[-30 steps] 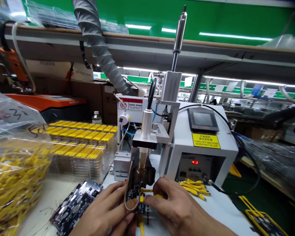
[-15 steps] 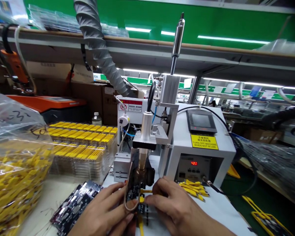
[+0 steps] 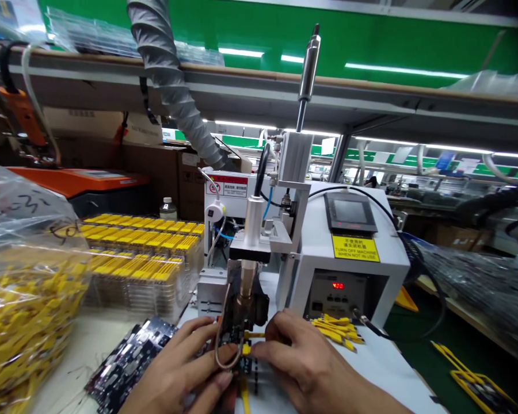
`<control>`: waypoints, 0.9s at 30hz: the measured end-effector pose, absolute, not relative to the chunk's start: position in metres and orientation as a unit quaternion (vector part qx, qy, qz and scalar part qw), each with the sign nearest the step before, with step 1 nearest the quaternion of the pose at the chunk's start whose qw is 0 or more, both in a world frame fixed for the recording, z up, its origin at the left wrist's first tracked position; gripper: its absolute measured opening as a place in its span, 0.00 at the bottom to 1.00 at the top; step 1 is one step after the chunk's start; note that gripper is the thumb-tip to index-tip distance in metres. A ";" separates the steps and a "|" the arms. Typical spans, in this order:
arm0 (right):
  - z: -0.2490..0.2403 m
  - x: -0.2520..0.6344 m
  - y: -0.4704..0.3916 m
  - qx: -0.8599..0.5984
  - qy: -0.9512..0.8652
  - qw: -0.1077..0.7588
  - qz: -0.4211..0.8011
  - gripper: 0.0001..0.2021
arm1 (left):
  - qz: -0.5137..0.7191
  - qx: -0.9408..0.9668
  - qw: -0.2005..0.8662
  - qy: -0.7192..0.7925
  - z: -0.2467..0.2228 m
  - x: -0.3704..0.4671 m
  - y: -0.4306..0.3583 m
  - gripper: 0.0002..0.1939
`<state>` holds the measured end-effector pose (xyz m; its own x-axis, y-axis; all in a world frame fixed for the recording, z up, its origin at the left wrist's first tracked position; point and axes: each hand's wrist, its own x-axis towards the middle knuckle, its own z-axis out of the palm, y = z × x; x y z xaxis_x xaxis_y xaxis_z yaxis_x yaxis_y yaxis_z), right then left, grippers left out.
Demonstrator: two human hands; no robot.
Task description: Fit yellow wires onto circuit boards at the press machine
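Note:
Under the press head (image 3: 247, 282) of a bench machine lies a small dark circuit board (image 3: 228, 336), partly hidden by my fingers and a tan looped wire (image 3: 218, 351). My left hand (image 3: 181, 368) is closed on the board from the left, its fingertips against it near the wire. From the right, my right hand (image 3: 302, 356) pinches a yellow flex cable (image 3: 246, 349) at the board, thumb and forefinger close together. Another yellow strip (image 3: 244, 394) hangs toward me below the board. The exact contact under the head is hidden.
Dark circuit boards (image 3: 129, 362) lie stacked at left, beside a clear bag (image 3: 30, 322) of yellow cables. Trays (image 3: 142, 287) of yellow-topped parts stand behind. Loose yellow cables (image 3: 336, 330) lie right of my right hand, before the control box (image 3: 349, 259). A grey hose (image 3: 172, 86) hangs above.
The whole view has shifted very slightly to the left. Both hands keep their places at the board, and the press head looks the same.

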<state>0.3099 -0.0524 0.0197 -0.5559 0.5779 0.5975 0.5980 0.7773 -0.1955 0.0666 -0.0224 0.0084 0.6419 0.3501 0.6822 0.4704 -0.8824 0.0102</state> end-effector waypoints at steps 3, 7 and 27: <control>0.018 0.310 -0.053 -0.335 -0.883 0.329 -0.014 0.16 | -0.355 -0.901 0.070 -0.240 0.006 0.067 -0.022 0.17; 0.018 0.310 -0.053 -0.343 -0.882 0.322 -0.019 0.15 | -0.346 -0.907 0.051 -0.232 0.008 0.066 -0.023 0.20; 0.018 0.311 -0.053 -0.357 -0.886 0.294 -0.033 0.15 | -0.364 -0.893 -0.042 -0.261 0.012 0.068 -0.024 0.18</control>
<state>0.3108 -0.0532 0.0176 -0.5724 0.6137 0.5439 0.6526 0.7425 -0.1511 0.0682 -0.0236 0.0115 0.5983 0.4972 0.6284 0.4355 -0.8600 0.2659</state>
